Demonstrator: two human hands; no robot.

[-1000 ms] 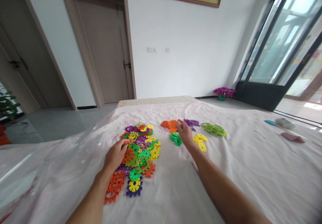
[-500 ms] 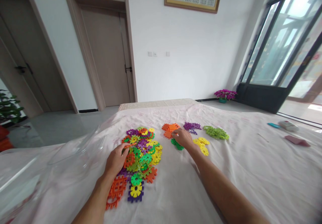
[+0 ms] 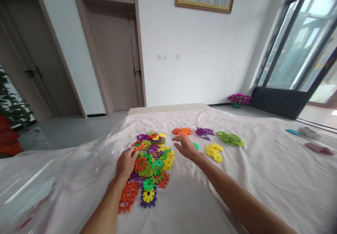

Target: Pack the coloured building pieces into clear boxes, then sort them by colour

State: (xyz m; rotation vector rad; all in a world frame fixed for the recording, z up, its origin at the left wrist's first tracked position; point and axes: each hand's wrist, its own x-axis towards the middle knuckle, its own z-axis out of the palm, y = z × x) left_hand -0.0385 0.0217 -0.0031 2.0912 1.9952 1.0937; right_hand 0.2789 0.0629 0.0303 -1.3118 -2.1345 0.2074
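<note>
A mixed heap of flat notched plastic building pieces [image 3: 156, 164], in orange, purple, green and yellow, lies on the cloth. At its left edge my left hand [image 3: 126, 161] pinches an orange piece [image 3: 139, 147] between thumb and fingers. My right hand [image 3: 186, 146] is open and holds nothing, fingers reaching left just in front of the orange pile [image 3: 182, 132]. Behind that hand a green pile [image 3: 195, 146] is mostly hidden. Single-colour piles stand farther right: purple [image 3: 204, 132], yellow [image 3: 214, 151] and light green [image 3: 230, 138].
A pale cloth [image 3: 189, 202] covers the large surface. Clear plastic containers [image 3: 28, 188] lie at the left. On the right edge are a blue item [image 3: 292, 132], a whitish packet [image 3: 309, 133] and a pink cloth-like item [image 3: 319, 148].
My right hand has come away from the orange pile, its fingers now apart and pointing left. My left hand keeps the orange piece at the heap. The whole view has shifted slightly.
</note>
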